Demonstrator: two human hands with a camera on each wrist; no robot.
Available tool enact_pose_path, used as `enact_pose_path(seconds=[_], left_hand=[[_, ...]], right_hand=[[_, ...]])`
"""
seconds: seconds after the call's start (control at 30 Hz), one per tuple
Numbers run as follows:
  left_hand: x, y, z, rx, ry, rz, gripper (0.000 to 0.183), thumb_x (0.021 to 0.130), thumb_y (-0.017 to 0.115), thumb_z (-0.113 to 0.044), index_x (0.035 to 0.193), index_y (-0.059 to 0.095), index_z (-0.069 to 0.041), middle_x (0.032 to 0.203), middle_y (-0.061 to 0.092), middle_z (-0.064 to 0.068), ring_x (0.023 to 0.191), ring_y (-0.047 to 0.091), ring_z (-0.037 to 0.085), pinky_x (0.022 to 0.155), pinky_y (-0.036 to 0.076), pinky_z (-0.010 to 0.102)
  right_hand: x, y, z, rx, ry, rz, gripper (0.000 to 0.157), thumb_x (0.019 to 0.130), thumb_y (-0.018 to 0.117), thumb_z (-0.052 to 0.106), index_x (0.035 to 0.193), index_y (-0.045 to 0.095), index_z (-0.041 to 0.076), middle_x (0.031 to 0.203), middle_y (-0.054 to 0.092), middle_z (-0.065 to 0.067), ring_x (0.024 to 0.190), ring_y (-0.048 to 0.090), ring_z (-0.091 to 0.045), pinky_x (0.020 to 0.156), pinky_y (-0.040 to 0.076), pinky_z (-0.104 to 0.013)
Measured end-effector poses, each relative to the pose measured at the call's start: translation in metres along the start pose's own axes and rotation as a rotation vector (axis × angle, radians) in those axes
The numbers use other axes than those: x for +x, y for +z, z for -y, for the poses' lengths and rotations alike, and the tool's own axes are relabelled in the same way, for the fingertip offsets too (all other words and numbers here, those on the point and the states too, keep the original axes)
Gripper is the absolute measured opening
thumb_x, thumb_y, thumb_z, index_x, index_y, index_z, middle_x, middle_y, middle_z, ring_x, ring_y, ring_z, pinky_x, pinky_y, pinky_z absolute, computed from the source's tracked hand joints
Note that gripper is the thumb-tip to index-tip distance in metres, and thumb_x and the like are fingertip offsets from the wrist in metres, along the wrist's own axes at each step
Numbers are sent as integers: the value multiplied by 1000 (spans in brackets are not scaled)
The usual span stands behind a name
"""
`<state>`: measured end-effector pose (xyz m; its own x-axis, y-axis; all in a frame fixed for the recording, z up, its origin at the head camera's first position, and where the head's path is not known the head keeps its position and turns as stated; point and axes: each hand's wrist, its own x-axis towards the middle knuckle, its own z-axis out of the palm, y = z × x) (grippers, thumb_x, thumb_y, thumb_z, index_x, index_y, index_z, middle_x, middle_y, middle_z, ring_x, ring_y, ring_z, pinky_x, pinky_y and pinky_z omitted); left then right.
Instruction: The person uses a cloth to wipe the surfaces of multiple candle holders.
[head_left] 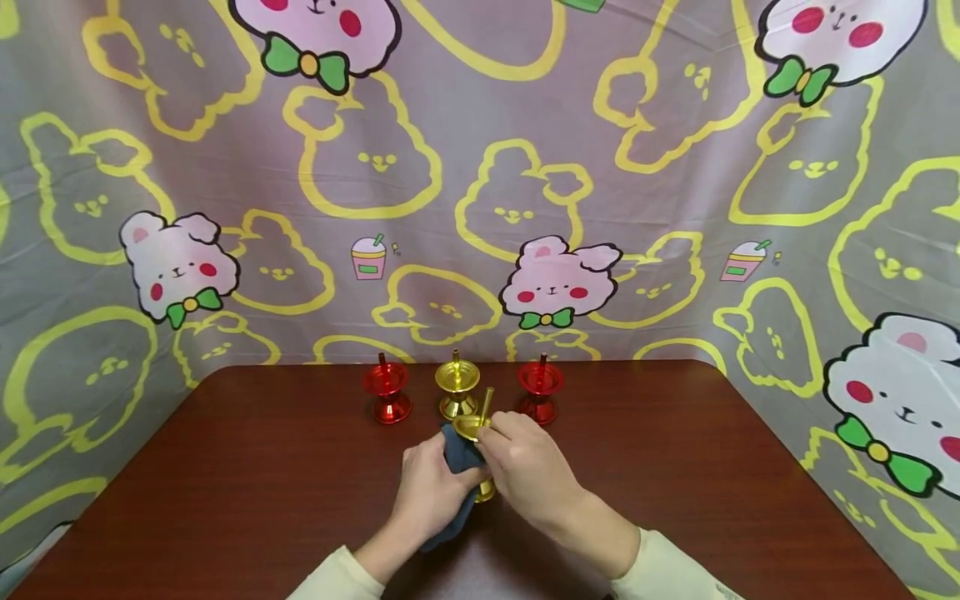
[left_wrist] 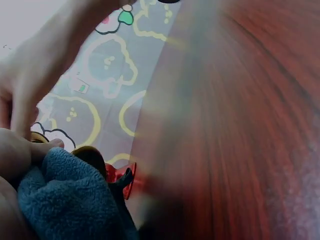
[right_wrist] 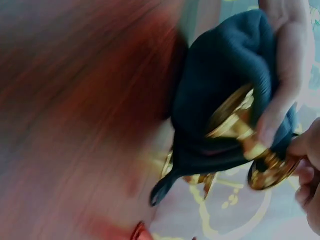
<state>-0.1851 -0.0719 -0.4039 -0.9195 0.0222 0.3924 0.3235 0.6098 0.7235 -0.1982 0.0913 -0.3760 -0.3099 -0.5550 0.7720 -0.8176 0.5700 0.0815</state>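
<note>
A shiny gold candlestick [head_left: 468, 427] with a shallow dish, a thin upright tube and a flared base is held tilted above the table, between both hands. My left hand [head_left: 430, 485] grips a dark blue-grey cloth [right_wrist: 215, 65] bunched around one side of it. In the right wrist view the left thumb [right_wrist: 272, 120] lies against the stem, and the flared base shows in front of the cloth. At the dish's rim, my right hand [head_left: 528, 467] pinches the candlestick with curled fingers. In the left wrist view the cloth [left_wrist: 75, 200] hides most of the candlestick.
Along the back of the brown wooden table [head_left: 262, 483] stand a red candlestick [head_left: 390, 407] on the left, a gold one [head_left: 457, 379] in the middle and another red one [head_left: 540, 381] on the right. A patterned curtain [head_left: 442, 200] hangs behind and beside the table.
</note>
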Motion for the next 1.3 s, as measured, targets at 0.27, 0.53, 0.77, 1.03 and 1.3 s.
enact_pose_path(seconds=[0.27, 0.53, 0.77, 1.03, 1.3], left_hand=[[4, 4, 8, 26, 8, -11, 24, 70, 85, -20, 78, 63, -13, 62, 60, -7, 64, 57, 18, 69, 44, 37], [4, -26, 12, -519, -169, 343, 34, 83, 83, -21, 108, 69, -1, 87, 71, 5, 77, 66, 18, 69, 54, 31], [1, -47, 19, -740, -161, 569, 36, 90, 75, -12, 119, 64, 6, 98, 71, 9, 86, 66, 16, 77, 54, 28], [-1, -42, 18, -817, -168, 611, 35, 91, 74, -10, 120, 62, 8, 103, 71, 12, 90, 68, 18, 80, 56, 30], [4, -36, 17, -775, -205, 432, 38, 88, 78, -13, 118, 64, 6, 97, 72, 12, 85, 69, 20, 74, 57, 30]], right_hand=[[13, 2, 6, -40, 112, 129, 14, 80, 78, -1, 74, 66, 6, 74, 52, -1, 62, 51, -14, 57, 45, -27], [1, -16, -26, 320, 43, 103, 28, 78, 84, -1, 103, 75, 8, 97, 64, 2, 82, 63, -8, 72, 52, -16], [-10, -18, -31, 361, -127, -10, 32, 75, 84, -5, 104, 76, 6, 103, 72, -3, 95, 69, -14, 85, 54, -25], [-14, -15, -26, 310, -120, -69, 24, 81, 81, 1, 102, 74, 7, 96, 71, 0, 89, 66, -12, 83, 55, -26], [-18, -9, -8, 430, 273, -153, 28, 76, 86, 3, 100, 72, 7, 90, 67, 3, 76, 63, -9, 65, 54, -21]])
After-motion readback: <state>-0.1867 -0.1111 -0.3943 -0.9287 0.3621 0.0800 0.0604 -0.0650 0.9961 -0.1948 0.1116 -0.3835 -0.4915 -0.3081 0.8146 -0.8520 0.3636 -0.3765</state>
